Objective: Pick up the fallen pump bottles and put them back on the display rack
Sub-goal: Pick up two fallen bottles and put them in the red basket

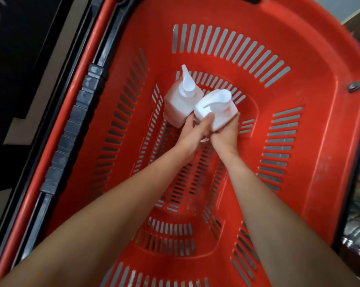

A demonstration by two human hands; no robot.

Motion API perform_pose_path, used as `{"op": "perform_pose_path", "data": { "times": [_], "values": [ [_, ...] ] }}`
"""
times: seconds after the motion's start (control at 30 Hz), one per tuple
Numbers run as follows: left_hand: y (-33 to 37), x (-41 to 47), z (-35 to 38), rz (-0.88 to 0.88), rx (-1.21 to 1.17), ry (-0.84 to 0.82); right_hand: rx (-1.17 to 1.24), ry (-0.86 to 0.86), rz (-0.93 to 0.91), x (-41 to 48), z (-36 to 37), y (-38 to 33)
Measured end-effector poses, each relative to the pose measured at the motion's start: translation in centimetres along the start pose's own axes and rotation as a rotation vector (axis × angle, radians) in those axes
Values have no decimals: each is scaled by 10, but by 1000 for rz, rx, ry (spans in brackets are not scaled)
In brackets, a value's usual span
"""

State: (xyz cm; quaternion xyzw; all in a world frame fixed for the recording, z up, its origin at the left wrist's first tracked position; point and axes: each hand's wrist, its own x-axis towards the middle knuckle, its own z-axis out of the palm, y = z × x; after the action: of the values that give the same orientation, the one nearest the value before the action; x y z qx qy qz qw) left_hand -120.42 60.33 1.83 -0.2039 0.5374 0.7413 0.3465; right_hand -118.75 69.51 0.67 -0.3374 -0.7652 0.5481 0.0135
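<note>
Two white square pump bottles (180, 102), both hands (224, 133) gripping one

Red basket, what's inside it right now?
Two white pump bottles sit in the basket. Both hands reach in and grip them. A white bit beneath the hands is mostly covered.

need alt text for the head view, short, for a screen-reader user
Seen from above, both bare hands reach into a red slotted shopping basket: the right hand and left hand meet on a white pump bottle. A second white pump bottle sits touching it on the left.
</note>
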Motion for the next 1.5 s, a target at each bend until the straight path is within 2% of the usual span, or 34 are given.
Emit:
{"op": "perform_pose_path", "data": {
  "times": [0.17, 0.33, 0.43, 0.57, 0.67, 0.83, 0.93, 1.07, 1.2, 1.33, 1.5],
  "values": [
    [1, 3, 8, 28, 35, 59, 57, 9, -54, 18, 4, 5],
    [-2, 9, 6, 24, 148, 130, 93, -88, 23, 27, 7, 18],
    [-4, 5, -3, -4, 145, 142, 66, -148, 23, 25, 9, 24],
    [0, 5, -8, -65, 204, 136, 19, -137, 27, 21, 11, 21],
    [4, 0, -7, -45, 265, 169, -68, -146, 63, 12, 9, 15],
    [17, -34, -9, -30, 557, 260, -256, -219, 171, -20, -4, -7],
    [31, -73, -16, -10, 870, 303, -373, -238, 181, -49, -20, -30],
    [58, -140, -21, 73, 1364, 282, -692, -326, 57, -105, -50, -81],
    [90, -221, -19, 197, 1711, 188, -1015, -424, -130, -168, -77, -138],
    [120, -300, -13, 258, 1880, 131, -1132, -443, -252, -230, -108, -193],
    [144, -385, 0, 261, 1897, 177, -1172, -436, -340, -289, -145, -243]
  ]
}}
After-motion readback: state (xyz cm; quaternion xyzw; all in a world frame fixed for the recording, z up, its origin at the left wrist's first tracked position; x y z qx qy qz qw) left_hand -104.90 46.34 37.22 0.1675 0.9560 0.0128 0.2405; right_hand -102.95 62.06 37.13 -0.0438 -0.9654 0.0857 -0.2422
